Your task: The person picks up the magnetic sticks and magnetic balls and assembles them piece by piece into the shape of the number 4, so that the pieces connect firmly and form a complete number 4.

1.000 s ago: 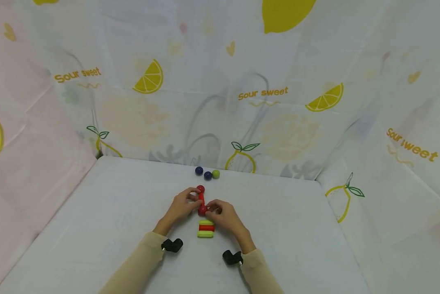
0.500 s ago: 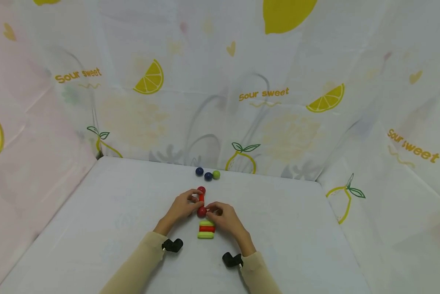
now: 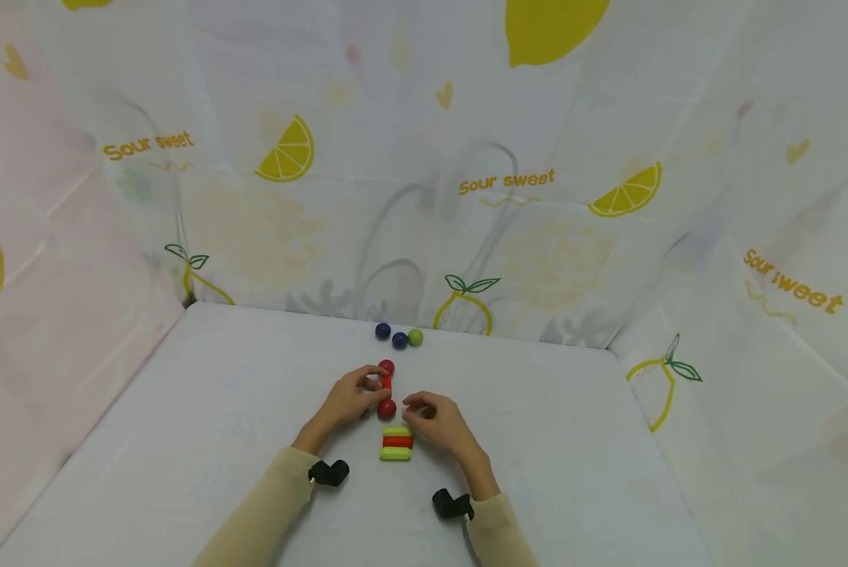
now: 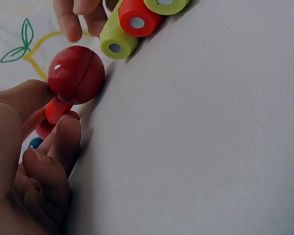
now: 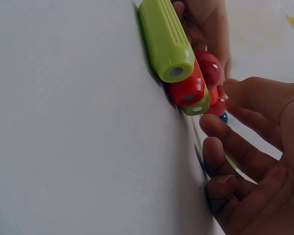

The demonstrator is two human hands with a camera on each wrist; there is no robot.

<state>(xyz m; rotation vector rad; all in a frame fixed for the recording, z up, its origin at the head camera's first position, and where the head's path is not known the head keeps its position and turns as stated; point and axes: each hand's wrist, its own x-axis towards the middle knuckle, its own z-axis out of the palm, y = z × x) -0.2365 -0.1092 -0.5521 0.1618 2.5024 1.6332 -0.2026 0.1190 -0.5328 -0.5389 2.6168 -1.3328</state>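
Observation:
My left hand pinches a red magnetic rod with thumb and fingers, over the middle of the white table. A red ball sits on the rod's near end, and another red ball is at its far end. In the left wrist view, the near ball touches the red rod. My right hand hovers just right of the near ball, fingers loosely bent with a gap between thumb and fingertips; nothing is in it. Below the near ball lie two green rods with a red rod between them.
Two dark blue balls and a green ball lie near the back edge of the table. Lemon-printed cloth hangs behind the table and along both sides.
My right hand has come away from the near red ball and moved slightly right. My left hand keeps its hold on the red rod, and both balls stay at its ends.

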